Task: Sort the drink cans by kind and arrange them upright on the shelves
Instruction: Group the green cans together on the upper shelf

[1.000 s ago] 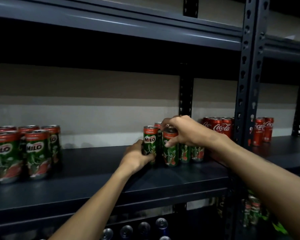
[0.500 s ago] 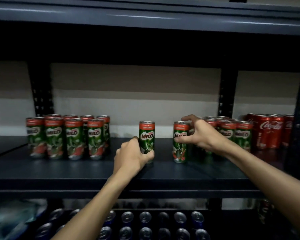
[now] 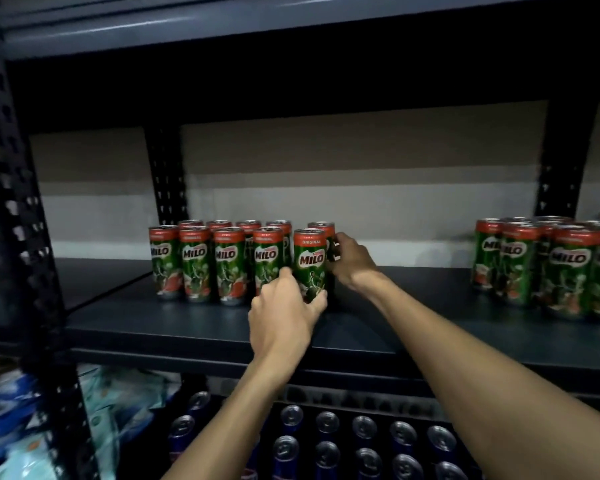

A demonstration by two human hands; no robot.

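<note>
Shelf (image 3: 153, 323): L grip (image 3: 284, 313) round front Milo can (image 3: 310, 261), R grip (image 3: 349, 259) round rear can (image 3: 323, 227).

The green cans (image 3: 230, 265) in mid-frame are metal with glossy printed sides and dull silver rims. The shelf (image 3: 187, 327) beneath looks like smooth, matt, dark-painted metal, as does the punched post (image 3: 18, 216) at left. The wall (image 3: 361, 188) behind is matt. Lower centre, can tops (image 3: 327, 421) shine as bare metal. Lower left, crinkled bags (image 3: 11, 410) look like glossy plastic.
</note>
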